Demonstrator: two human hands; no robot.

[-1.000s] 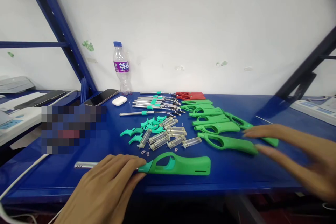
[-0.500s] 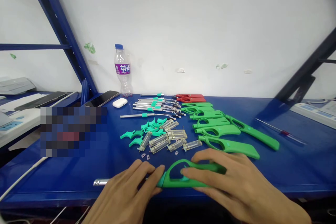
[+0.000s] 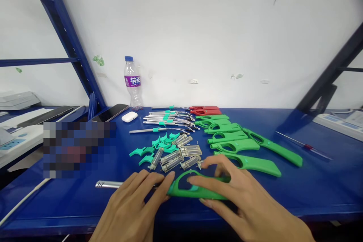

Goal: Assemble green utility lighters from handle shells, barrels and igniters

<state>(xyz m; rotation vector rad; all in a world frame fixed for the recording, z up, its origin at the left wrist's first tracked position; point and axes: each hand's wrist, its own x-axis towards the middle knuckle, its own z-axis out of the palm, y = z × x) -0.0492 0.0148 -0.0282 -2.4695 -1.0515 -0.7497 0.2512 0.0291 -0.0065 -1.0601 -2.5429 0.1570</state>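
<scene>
I am resting my left hand (image 3: 133,206) palm down, low in view. Its fingers are stretching out straight and close together, pointing forward and to the right, their tips touching the lighter (image 3: 174,190). I am reaching my right hand (image 3: 244,204) in from the lower right, palm down. Its fingers (image 3: 204,183) are lying long across the lighter and its thumb is hooking over the far edge, pinching it.
</scene>
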